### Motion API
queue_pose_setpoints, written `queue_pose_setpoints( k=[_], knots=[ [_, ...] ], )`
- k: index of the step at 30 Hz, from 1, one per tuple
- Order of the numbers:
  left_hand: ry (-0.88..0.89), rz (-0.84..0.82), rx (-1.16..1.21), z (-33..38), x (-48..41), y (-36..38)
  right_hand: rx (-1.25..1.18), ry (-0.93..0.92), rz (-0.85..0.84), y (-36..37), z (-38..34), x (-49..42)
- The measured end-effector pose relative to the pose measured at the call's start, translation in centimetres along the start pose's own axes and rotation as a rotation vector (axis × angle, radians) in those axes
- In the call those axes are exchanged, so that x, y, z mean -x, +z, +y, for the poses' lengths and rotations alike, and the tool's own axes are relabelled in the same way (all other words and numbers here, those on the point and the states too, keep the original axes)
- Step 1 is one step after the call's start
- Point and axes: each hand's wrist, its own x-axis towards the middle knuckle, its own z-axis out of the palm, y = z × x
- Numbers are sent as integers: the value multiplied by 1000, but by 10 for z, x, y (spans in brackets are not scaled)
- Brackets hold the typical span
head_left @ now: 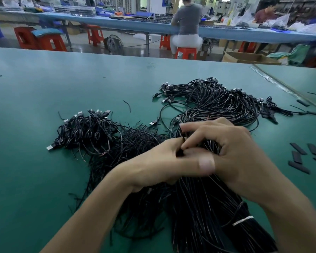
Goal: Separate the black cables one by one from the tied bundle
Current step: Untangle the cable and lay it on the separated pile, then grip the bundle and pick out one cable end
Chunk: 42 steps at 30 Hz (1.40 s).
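Nearest, the bundle (217, 207) lies on the green bench (35, 106), running from the lower right edge up under both wrists. A white tie (243, 220) binds it near that end, so the far end fans out loose, which is likely why the work goes on there. The butt of the bundle is cut off by the frame.

The right hand (233, 152) is curled over the fanned end, grasping the bundle to hold it down; its thumb is hidden. The left hand (159, 161) meets it from the side, fingers pinching one cable (180, 152) at its tip and thumb stretched across toward the right knuckles. That grip looks meant to draw a single cable free while the rest stays pinned. Where this cable runs within the mass cannot be traced, and motion blur softens the fingertips.

Left of the hands is a heap of thin black strands (135, 141), and beyond it a pile of coiled cables (88, 132) with plugs showing. A larger pile (217, 101) lies behind the hands. Short black strips (298, 148) are scattered at the right.

Far off, a seated person (187, 21) faces another bench.
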Motion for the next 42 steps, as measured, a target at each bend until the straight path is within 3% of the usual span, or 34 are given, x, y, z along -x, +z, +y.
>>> queue_pose_setpoints(
  k=[3,10,22,34,38,42],
  knots=[
    [-21,-79,-158,-5,2,-7,79,-23,-1,3,0,0],
    [-11,134,-299,-6,-3,-5,181,-153,98,12,-5,-2],
    [-33,282,-356,-7,-7,0,251,-233,130,18,-10,-3],
    [-54,222,-145,-5,-5,-1,220,-209,169,25,-10,-3],
    [-83,276,51,-1,-5,1,141,-127,222,29,-3,-5],
    [-95,368,389,3,-9,3,-54,12,345,30,1,-5]
  ],
)
